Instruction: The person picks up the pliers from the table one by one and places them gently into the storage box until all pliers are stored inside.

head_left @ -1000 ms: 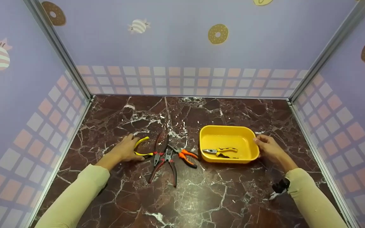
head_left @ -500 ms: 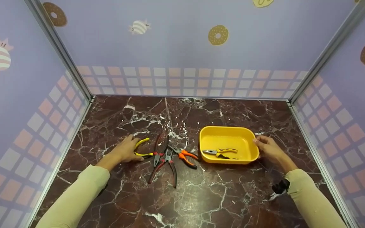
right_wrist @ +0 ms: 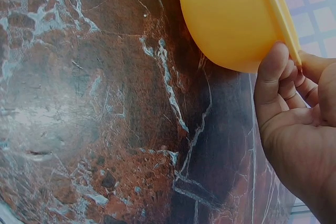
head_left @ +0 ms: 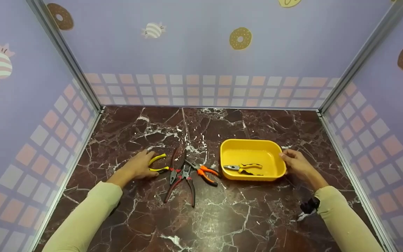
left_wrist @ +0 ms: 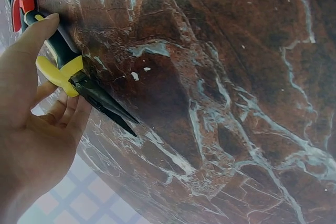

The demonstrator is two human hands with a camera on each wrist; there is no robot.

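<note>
My left hand (head_left: 139,164) pinches yellow-and-black needle-nose pliers (left_wrist: 64,66) at the handles. In the left wrist view my thumb lies along the black grip, fingers under the yellow side, and the dark slim nose points away from the palm. My right hand (head_left: 296,163) holds the right rim of a yellow plastic tub (head_left: 250,150) between thumb and fingers. Inside the tub lie yellow-and-black pliers (head_left: 240,168). Just right of my left hand are red-and-black pliers (head_left: 173,170), a second red-and-black pair (head_left: 186,174) with spread handles, and orange-and-black pliers (head_left: 202,170).
A dark red marbled tabletop (head_left: 222,217) bears everything. Purple patterned panels (head_left: 201,52) stand at the back and both sides, joined by metal corner posts. The loose pliers overlap in a cluster between my left hand and the tub.
The handles of the pliers in my left hand stand slightly closer together than before. My right hand and the tub keep their place.
</note>
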